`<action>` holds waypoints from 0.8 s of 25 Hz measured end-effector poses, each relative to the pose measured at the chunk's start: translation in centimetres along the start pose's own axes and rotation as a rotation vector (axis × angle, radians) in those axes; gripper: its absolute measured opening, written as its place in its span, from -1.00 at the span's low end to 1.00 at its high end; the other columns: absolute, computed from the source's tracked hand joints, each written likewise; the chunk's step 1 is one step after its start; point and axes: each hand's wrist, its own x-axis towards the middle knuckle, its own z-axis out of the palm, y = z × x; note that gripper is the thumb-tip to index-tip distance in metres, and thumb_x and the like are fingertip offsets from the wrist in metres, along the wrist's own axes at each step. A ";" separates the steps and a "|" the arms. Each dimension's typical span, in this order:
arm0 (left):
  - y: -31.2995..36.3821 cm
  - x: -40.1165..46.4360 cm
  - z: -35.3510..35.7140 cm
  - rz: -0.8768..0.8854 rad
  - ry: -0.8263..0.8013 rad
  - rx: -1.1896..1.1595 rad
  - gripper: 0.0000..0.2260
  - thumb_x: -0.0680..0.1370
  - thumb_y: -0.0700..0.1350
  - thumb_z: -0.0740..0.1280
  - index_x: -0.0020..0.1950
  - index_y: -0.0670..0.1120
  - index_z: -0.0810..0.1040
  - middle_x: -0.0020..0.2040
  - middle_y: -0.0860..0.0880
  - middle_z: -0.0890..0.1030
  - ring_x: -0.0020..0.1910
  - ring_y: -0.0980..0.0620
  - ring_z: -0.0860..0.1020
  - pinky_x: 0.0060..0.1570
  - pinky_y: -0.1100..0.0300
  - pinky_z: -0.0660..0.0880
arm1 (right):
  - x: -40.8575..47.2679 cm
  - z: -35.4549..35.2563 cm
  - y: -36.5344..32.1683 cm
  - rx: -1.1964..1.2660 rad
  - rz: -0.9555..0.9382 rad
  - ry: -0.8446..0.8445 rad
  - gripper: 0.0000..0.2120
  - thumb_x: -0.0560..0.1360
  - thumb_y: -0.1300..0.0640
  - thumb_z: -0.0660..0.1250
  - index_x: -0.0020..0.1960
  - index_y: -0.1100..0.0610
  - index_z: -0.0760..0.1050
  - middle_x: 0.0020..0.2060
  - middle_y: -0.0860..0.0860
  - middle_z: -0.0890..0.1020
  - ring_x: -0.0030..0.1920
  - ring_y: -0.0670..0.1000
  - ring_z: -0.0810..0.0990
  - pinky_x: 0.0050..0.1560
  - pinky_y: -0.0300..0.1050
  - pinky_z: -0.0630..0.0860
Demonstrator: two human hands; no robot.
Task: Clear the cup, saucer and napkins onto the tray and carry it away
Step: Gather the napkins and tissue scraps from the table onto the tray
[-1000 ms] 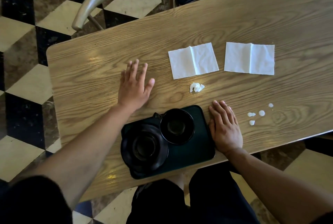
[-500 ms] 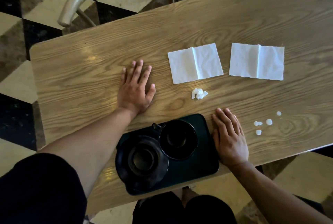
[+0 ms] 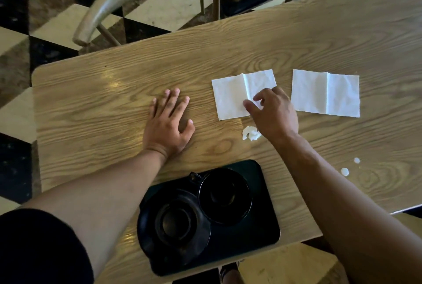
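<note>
White napkins (image 3: pixel 244 94); black cup (image 3: pixel 225 196), saucer (image 3: pixel 173 225), tray (image 3: pixel 262 233); wood-grain table (image 3: pixel 91 105); black-cream-brown checkered floor (image 3: pixel 22 21).

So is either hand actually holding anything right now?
Not clearly. The left hand lies flat on the table. The right hand has fingertips on the nearer napkin, lower right corner; a closed grip cannot be told.

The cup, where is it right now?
The cup stands on the dark tray at the table's near edge, just right of the saucer.
</note>
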 end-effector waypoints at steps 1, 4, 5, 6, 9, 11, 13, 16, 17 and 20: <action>-0.1 0.1 0.0 0.001 0.005 -0.007 -0.43 0.55 0.09 0.23 0.53 -0.10 0.46 0.61 -0.18 0.34 0.62 -0.20 0.26 0.59 -0.24 0.11 | 0.8 0.4 -0.5 -0.056 0.040 -0.046 -0.65 0.51 -0.20 0.34 0.11 0.04 0.59 0.10 -0.02 0.57 0.11 0.03 0.58 -0.06 -0.05 0.50; 0.0 0.0 0.0 0.002 0.026 -0.014 -0.43 0.54 0.09 0.24 0.52 -0.11 0.47 0.60 -0.19 0.36 0.61 -0.20 0.28 0.58 -0.25 0.12 | 1.1 1.3 -1.1 -0.120 0.086 -0.044 -0.69 0.50 -0.12 0.33 0.08 0.09 0.57 0.07 0.02 0.59 0.03 0.08 0.58 -0.12 -0.07 0.41; 0.0 0.0 0.1 0.003 0.028 -0.015 -0.43 0.54 0.09 0.24 0.52 -0.11 0.48 0.60 -0.18 0.36 0.61 -0.20 0.28 0.58 -0.25 0.12 | 1.1 1.5 -1.1 -0.121 0.088 -0.029 -0.74 0.51 -0.06 0.31 0.06 0.10 0.58 0.06 0.03 0.59 -0.01 0.08 0.56 -0.14 -0.08 0.39; 0.0 0.0 0.0 0.001 0.023 -0.016 -0.43 0.54 0.09 0.24 0.52 -0.11 0.48 0.60 -0.18 0.35 0.61 -0.20 0.27 0.58 -0.25 0.12 | 0.9 1.5 -1.1 -0.110 0.086 -0.016 -0.79 0.52 0.00 0.30 0.03 0.11 0.58 0.05 0.03 0.60 -0.03 0.07 0.54 -0.15 -0.09 0.38; 0.1 0.1 -0.2 -0.022 -0.018 -0.015 -0.43 0.56 0.10 0.23 0.54 -0.09 0.45 0.62 -0.16 0.32 0.64 -0.17 0.22 0.59 -0.25 0.09 | -0.4 0.8 -0.8 0.057 0.057 0.070 -0.85 0.50 0.06 0.31 -0.02 0.10 0.58 0.01 -0.01 0.61 0.07 0.05 0.55 -0.08 -0.12 0.39; 0.2 0.0 -0.4 -0.024 -0.047 -0.016 -0.43 0.56 0.11 0.22 0.55 -0.08 0.43 0.64 -0.15 0.30 0.65 -0.16 0.18 0.60 -0.24 0.06 | -2.0 -0.8 -0.8 0.199 0.037 0.177 -0.89 0.47 0.07 0.34 -0.05 0.08 0.57 -0.05 -0.05 0.62 0.01 -0.03 0.55 -0.08 -0.21 0.36; 0.3 0.0 -0.5 -0.025 -0.062 -0.013 -0.43 0.57 0.10 0.22 0.56 -0.08 0.42 0.64 -0.14 0.28 0.66 -0.15 0.16 0.61 -0.22 0.03 | -3.9 -2.7 -0.8 0.354 0.035 0.249 -0.93 0.43 0.11 0.37 -0.09 0.07 0.56 -0.17 -0.09 0.64 -0.12 -0.08 0.55 -0.17 -0.27 0.38; 0.4 -0.1 -0.7 -0.037 -0.055 -0.005 -0.44 0.57 0.09 0.22 0.55 -0.08 0.44 0.64 -0.15 0.30 0.65 -0.16 0.19 0.61 -0.21 0.05 | -7.0 -5.4 -0.5 0.560 0.018 0.244 -0.94 0.42 0.18 0.37 -0.12 0.06 0.54 -0.30 -0.15 0.63 -0.25 -0.16 0.58 -0.21 -0.23 0.44; 0.5 0.0 -0.7 -0.039 -0.050 -0.003 -0.44 0.56 0.09 0.22 0.54 -0.08 0.45 0.63 -0.15 0.31 0.64 -0.16 0.20 0.60 -0.22 0.06 | -8.1 -6.3 -0.4 0.610 -0.002 0.226 -0.91 0.42 0.20 0.36 -0.13 0.03 0.52 -0.34 -0.19 0.61 -0.29 -0.19 0.56 -0.22 -0.21 0.44; 0.6 0.0 -0.7 -0.040 -0.053 -0.004 -0.44 0.55 0.09 0.23 0.52 -0.08 0.46 0.62 -0.15 0.33 0.63 -0.18 0.23 0.59 -0.24 0.10 | -12.4 -8.8 0.0 0.824 -0.108 0.132 -0.80 0.39 0.34 0.31 -0.19 0.05 0.47 -0.22 -0.22 0.71 -0.16 -0.14 0.66 -0.15 -0.15 0.52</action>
